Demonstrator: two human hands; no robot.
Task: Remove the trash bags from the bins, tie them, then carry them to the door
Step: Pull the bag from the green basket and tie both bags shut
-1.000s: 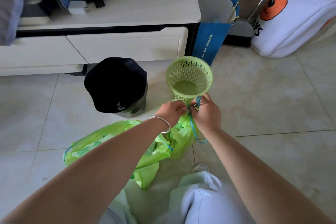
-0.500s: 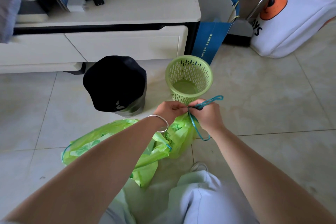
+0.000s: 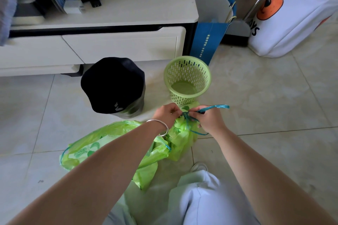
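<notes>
Underfoot, a pale tiled floor (image 3: pixel 274 97) carried everything. Along its far edge stood a low white cabinet (image 3: pixel 118 45) with drawers, its top holding clutter toward the far-left corner and a small white object nearer the right end. At the floor's far-right corner leaned a big white bag (image 3: pixel 292 23) printed with an orange shape, and a blue paper bag (image 3: pixel 206 38) stood just beside the cabinet's right end.

Nearer the middle of the floor sat a black bin (image 3: pixel 113 86) lined in black, and to its right, close but apart, a green slotted bin (image 3: pixel 187 80), its inside bare of any liner. Just on the near side of the green bin, a gathered green trash bag (image 3: pixel 182 137) stood on the tiles, its neck bunched up between both hands. A second green trash bag (image 3: pixel 102 142) lay slack and open-mouthed to the left of it, partly under the left forearm.

At the neck, the left hand (image 3: pixel 166 115), a silver bangle (image 3: pixel 159 128) on its wrist, had its fingers curled in, pinching the bag's bunched top and the blue drawstring (image 3: pixel 190 118). Meanwhile the right hand (image 3: pixel 210 120) gripped the drawstring too, fingers clenched round it, with one loop sticking out to the right past the knuckles and another strand trailing below the wrist. A knee in pale trousers filled the near edge.
</notes>
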